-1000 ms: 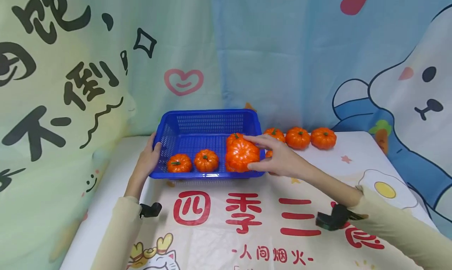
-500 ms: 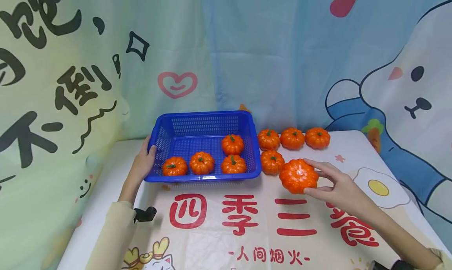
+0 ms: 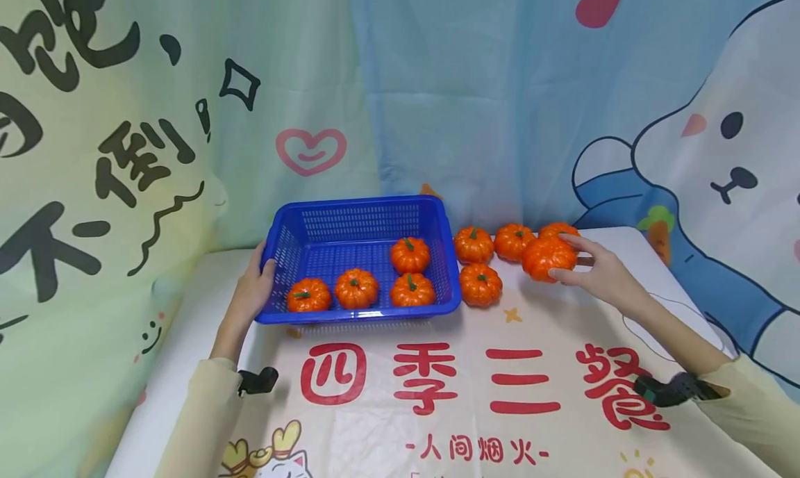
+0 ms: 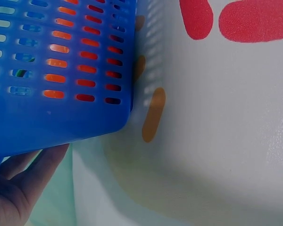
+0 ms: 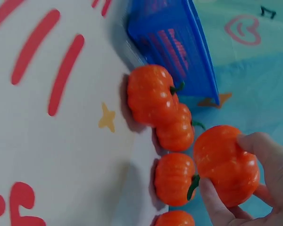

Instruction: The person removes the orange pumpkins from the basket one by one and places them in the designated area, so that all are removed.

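Observation:
My right hand (image 3: 594, 268) pinches a small orange pumpkin (image 3: 547, 258) between thumb and fingers. It is raised in front of the back row, partly covering the rightmost pumpkin (image 3: 558, 229). The right wrist view shows the held pumpkin (image 5: 225, 164) with its green stem beside a fingertip. My left hand (image 3: 252, 287) grips the left side of a blue plastic basket (image 3: 359, 316), thumb near the rim. In the left wrist view, fingers (image 4: 40, 172) disappear behind the basket wall. Several pumpkins sit inside: two at front left (image 3: 309, 296) and two stacked front to back at the right (image 3: 410, 256).
Right of the basket stand more pumpkins: one in front (image 3: 480, 285), others in the back row (image 3: 473, 245), (image 3: 514, 242) along the curtain. The printed tablecloth (image 3: 462, 367) covers the table. A hanging curtain (image 3: 450, 117) rises directly behind.
My right hand has carried the pumpkin from above the basket's right end out over the table, then back toward the rear row. The left hand keeps its hold on the basket.

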The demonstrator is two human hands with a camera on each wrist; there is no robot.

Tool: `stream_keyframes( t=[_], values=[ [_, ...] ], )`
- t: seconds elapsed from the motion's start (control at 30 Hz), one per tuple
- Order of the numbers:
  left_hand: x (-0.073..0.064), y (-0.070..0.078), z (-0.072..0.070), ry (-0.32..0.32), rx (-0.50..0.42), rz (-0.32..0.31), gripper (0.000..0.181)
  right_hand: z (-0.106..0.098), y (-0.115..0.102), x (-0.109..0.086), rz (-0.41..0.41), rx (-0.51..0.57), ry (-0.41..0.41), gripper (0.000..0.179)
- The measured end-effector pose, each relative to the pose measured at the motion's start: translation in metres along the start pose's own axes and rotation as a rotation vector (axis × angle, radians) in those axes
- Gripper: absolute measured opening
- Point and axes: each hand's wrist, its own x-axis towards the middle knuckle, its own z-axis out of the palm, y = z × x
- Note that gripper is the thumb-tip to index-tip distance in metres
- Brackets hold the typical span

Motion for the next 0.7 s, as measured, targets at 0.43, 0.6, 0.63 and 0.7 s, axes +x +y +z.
stream_keyframes(
  t=[0.43,0.6,0.63,0.7],
  values=[
    [0.000,-0.002,-0.001,0.012,-0.005,0.012,0.060,-0.005,0.006,0.017,0.064,0.047,-0.066,0.089],
    [0.003,-0.004,0.000,0.004,-0.015,0.011,0.060,-0.004,0.009,0.018,0.062,0.071,-0.059,0.090],
    [0.003,-0.004,0.000,0.002,-0.012,0.012,0.060,-0.004,0.010,0.018,0.060,0.074,-0.058,0.090],
    [0.004,-0.005,0.000,-0.001,-0.010,0.014,0.060,-0.004,0.011,0.020,0.053,0.076,-0.059,0.090]
  ],
)
